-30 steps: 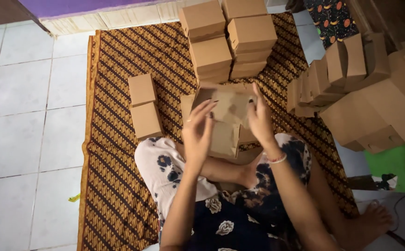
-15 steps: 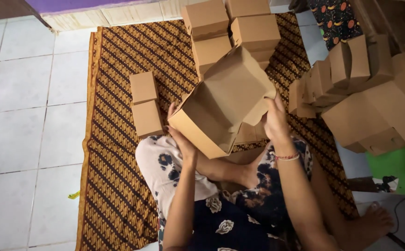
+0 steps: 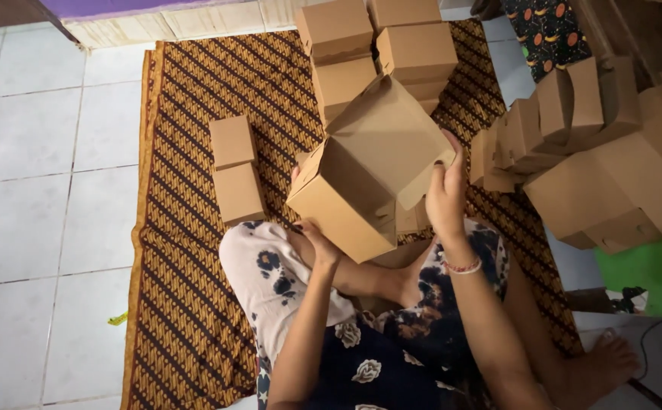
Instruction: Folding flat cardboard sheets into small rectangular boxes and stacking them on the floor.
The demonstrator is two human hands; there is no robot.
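I hold a brown cardboard box [image 3: 361, 171] with both hands above my lap, tilted, its mouth toward me and one flap hanging at the right. My left hand [image 3: 317, 241] grips the box's lower left corner from beneath. My right hand [image 3: 446, 190] holds the right side, fingers on the flap. I sit cross-legged on a brown patterned mat [image 3: 186, 304].
Two closed boxes [image 3: 236, 167] lie on the mat to the left. A stack of closed boxes [image 3: 380, 49] stands ahead. Folded and half-built boxes [image 3: 597, 152] pile up at the right. White tiled floor [image 3: 42, 190] lies left of the mat; a green sheet [image 3: 650, 277] at right.
A flat cardboard piece held in both hands has been opened into a box shape. The box has tipped further and my left hand has slid under its lower corner.
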